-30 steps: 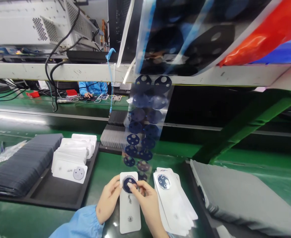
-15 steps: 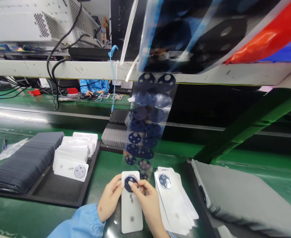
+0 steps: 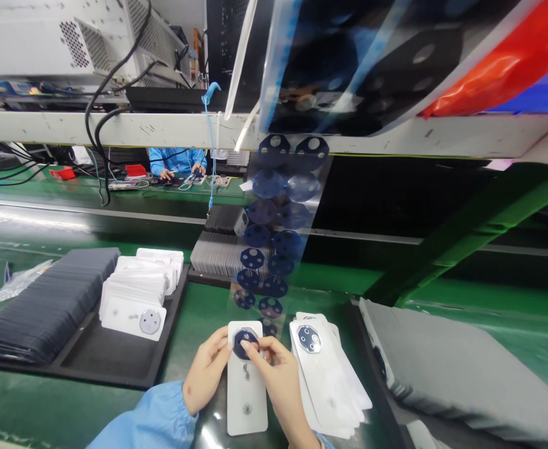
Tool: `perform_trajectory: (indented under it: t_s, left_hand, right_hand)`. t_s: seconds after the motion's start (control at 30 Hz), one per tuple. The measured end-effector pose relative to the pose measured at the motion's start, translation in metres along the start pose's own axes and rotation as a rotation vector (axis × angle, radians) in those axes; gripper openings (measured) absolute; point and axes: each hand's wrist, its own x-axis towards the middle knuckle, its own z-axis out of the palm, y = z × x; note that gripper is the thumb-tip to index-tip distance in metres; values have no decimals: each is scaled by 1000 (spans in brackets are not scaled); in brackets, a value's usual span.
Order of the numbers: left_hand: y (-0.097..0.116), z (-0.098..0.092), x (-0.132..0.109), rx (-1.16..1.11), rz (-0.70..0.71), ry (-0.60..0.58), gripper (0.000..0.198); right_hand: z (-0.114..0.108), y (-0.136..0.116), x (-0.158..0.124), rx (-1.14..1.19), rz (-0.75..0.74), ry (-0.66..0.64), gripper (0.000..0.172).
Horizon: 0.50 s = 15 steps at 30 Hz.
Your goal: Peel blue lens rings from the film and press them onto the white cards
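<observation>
Hands first, as they are nearest to me. I hold the white cover [image 3: 247, 380] flat on the mat between them: my left hand [image 3: 207, 378] grips its left edge near the top, fingers curled around it. My right hand [image 3: 276, 383] is closed narrow, its thumb and forefinger pinching on the dark sticker [image 3: 245, 343], which sits over the round camera spot at the top of the cover.

I judge the step in hand is seating this sticker on the cover. It looks nearly centred, so the next move calls for a light, even press around its rim, without sliding it.

Just right of my right hand lies a fanned pile of covers [image 3: 330, 380]; the top one already carries its sticker. Just beyond my fingers hangs the clear strip [image 3: 274, 243] with more stickers in two rows. Left of my left hand, a black tray [image 3: 115, 362] holds more white covers and a row of dark plates [image 3: 44, 305]. Far behind, past the belt, another person in a blue sleeve [image 3: 175, 163] works at a bench.
</observation>
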Motion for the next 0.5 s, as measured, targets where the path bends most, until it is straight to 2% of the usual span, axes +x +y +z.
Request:
perform_trajectory:
  t_s: [0.5]
  left_hand:
    - [-4, -2, 1, -35, -14, 10, 47]
  right_hand:
    - [0, 1, -1, 8, -12, 18, 28]
